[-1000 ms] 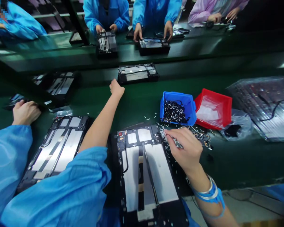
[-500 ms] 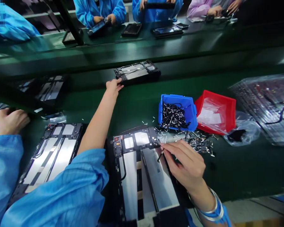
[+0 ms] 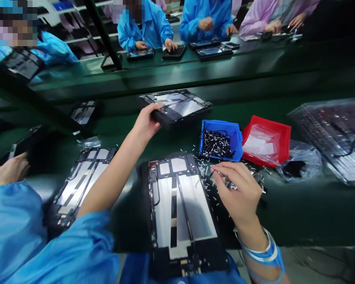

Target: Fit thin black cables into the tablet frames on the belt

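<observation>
Green assembly belt (image 3: 307, 209) carries black tablet frames. The left hand (image 3: 146, 124) grips the edge of one frame (image 3: 180, 108), which sits tilted. The right hand (image 3: 239, 193) has its fingertips (image 3: 214, 169) pressed together above loose cable bits (image 3: 201, 169) (whatever they pinch is too small to tell), just beside another frame (image 3: 177, 205) and near a blue bin (image 3: 221, 140).

Bit (image 3: 213, 172) pinched in R hand (image 3: 239, 193): too small to ID.
</observation>
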`<state>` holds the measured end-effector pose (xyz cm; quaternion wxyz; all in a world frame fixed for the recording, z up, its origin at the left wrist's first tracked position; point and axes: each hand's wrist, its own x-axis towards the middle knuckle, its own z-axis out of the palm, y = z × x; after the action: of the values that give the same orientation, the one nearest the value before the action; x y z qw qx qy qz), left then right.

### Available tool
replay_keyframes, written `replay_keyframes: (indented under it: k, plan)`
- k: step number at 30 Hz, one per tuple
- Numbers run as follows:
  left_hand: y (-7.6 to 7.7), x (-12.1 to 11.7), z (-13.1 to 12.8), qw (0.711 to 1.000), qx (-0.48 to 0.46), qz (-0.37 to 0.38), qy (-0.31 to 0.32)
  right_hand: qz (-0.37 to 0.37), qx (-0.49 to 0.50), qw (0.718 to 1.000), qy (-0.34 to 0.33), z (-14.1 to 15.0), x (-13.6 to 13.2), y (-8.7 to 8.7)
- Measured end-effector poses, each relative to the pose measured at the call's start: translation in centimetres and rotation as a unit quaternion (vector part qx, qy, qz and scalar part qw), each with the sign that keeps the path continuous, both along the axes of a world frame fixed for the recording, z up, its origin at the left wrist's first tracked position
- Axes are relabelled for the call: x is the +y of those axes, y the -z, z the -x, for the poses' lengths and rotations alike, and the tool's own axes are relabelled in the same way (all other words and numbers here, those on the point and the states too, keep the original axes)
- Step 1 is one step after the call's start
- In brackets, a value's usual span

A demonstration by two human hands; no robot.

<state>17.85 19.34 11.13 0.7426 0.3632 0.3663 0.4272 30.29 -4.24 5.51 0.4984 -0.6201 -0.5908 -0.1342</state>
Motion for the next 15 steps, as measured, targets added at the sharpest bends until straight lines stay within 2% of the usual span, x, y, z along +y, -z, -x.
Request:
replay_keyframes:
  k: [3,5,7,10,12,15]
  plan:
    - [-1.3,-7.6,5.6,0.999,0.008,-0.029,-0.041,-0.032,0.042,0.999,0.003,-0.2,-0.6,-0.3]
    - [-1.3,-13.1,9.1,0.998,0.047,-0.027,-0.04,-0.051,0.099,0.994,0.023,-0.4,-1.0,-0.4]
    - [-0.6,-18.7,11.8,0.996,0.072,-0.004,-0.048,-0.071,0.188,0.979,0.043,-0.7,-1.0,-0.4]
    - [1.3,-26.2,14.0,0.993,0.078,0.051,-0.071,-0.107,0.341,0.933,0.036,-1.1,-0.7,-0.4]
    - [2.8,-29.9,14.4,0.995,0.065,0.067,-0.037,-0.108,0.415,0.903,0.003,-1.2,-0.3,-0.7]
    - [4.9,-32.6,14.5,0.988,0.063,0.096,0.106,-0.047,0.468,0.88,-0.07,-0.5,-0.2,-1.7]
